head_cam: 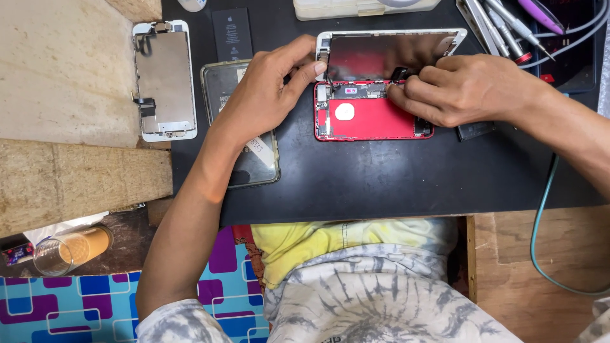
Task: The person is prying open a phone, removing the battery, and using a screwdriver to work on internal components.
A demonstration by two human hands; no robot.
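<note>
An opened red phone body lies on the black work mat, its screen panel folded back and standing up behind it. My left hand pinches the screen panel's left edge between thumb and fingers. My right hand rests on the phone's upper right corner, fingertips pressed on the connector area inside; whether it holds a small tool I cannot tell.
A separate white screen assembly lies face down at left, a black battery above, another phone under my left wrist. Tweezers and screwdrivers sit top right. A glass stands lower left; a teal cable hangs right.
</note>
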